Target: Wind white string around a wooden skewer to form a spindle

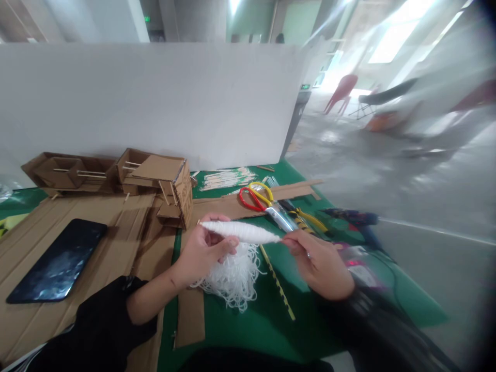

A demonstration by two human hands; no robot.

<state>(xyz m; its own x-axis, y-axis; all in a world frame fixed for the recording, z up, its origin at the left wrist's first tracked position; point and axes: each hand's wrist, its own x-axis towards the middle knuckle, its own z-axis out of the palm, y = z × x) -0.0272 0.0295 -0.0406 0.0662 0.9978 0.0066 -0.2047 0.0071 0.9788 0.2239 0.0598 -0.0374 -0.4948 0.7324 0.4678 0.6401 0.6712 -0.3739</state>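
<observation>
A white spindle-shaped bundle of wound thread [240, 232] lies level between my two hands. My left hand [203, 250] wraps its fingers and thumb round the bundle's left end. At the tapered right tip, my right hand [320, 262] pinches with thumb and fingers. Below the bundle, a loose heap of white cord [234, 276] rests on the green table [271, 336]. A thin yellow and black striped stick [278, 284] lies to the right of the heap.
Scissors with red and yellow handles [281, 218] and yellow-handled pliers [313, 219] lie beyond my right hand. A cardboard structure [155, 181] stands at the back left, with a black tablet [58, 261] nearer. Wooden sticks [227, 179] lie by the white panel [155, 98].
</observation>
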